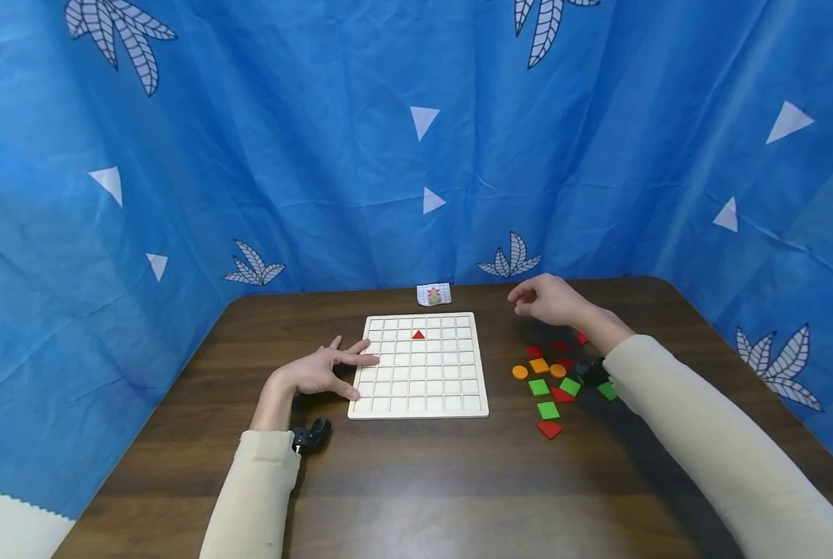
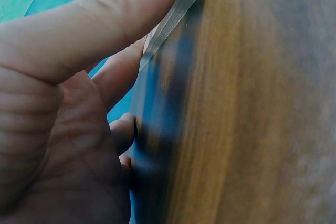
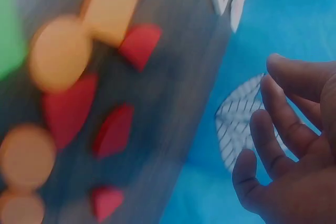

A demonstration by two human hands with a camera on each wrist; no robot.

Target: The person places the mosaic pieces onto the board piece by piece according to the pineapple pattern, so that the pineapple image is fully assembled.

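Observation:
A white square grid board (image 1: 482,392) lies on the table with one red triangle piece (image 1: 418,335) in an upper row. My left hand (image 1: 321,371) rests at the board's left side, fingers spread over the border. In the left wrist view the thumb (image 2: 105,19) touches the board's edge. My right hand (image 1: 552,300) hovers at the back right, beyond a scatter of flat pieces, fingers loosely bent. Its thumb and index tips come close together in the right wrist view, with nothing visible between them. Nearby red pieces (image 3: 113,129) lie on the table below that hand.
Right of the board lie several green squares (image 1: 548,410), an orange square (image 1: 539,366), orange discs (image 1: 519,373) and red pieces (image 1: 549,429). A small printed picture card (image 1: 433,294) sits behind the board. A blue patterned curtain (image 1: 360,155) hangs around the table (image 1: 416,481).

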